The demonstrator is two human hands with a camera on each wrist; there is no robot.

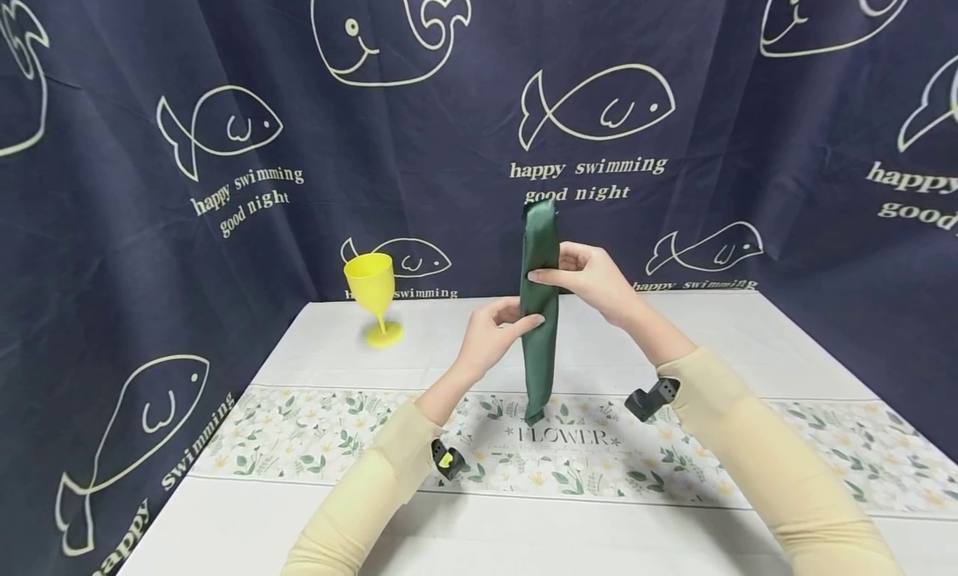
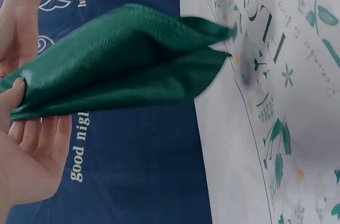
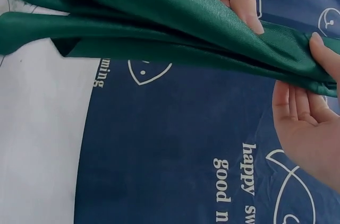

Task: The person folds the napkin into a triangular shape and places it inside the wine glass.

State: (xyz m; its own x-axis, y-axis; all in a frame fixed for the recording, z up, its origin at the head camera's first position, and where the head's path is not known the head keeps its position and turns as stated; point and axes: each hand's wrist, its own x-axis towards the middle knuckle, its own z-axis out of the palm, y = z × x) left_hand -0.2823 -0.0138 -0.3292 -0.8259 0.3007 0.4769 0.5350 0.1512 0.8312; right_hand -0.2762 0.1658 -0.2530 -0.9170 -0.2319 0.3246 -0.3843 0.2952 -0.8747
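Note:
A folded strip of dark green satin-like cloth (image 1: 540,352) hangs upright above the table, its lower end pointed. My left hand (image 1: 490,335) pinches it around mid-length, thumb in front and fingers behind. Higher up, my right hand (image 1: 595,281) pinches the cloth from the other side. In the left wrist view the green cloth (image 2: 122,65) flares into loose folds towards its lower end, with two separate tips. The right wrist view shows several lengthwise pleats in the cloth (image 3: 175,38), and my right hand (image 3: 311,128) gripping near its narrower end.
A yellow goblet (image 1: 371,285) stands at the back left of the white table (image 1: 299,526). A floral runner (image 1: 314,435) printed with "FLOWER" crosses the table. Dark blue curtains (image 1: 464,169) with whale and fish drawings hang behind and at both sides.

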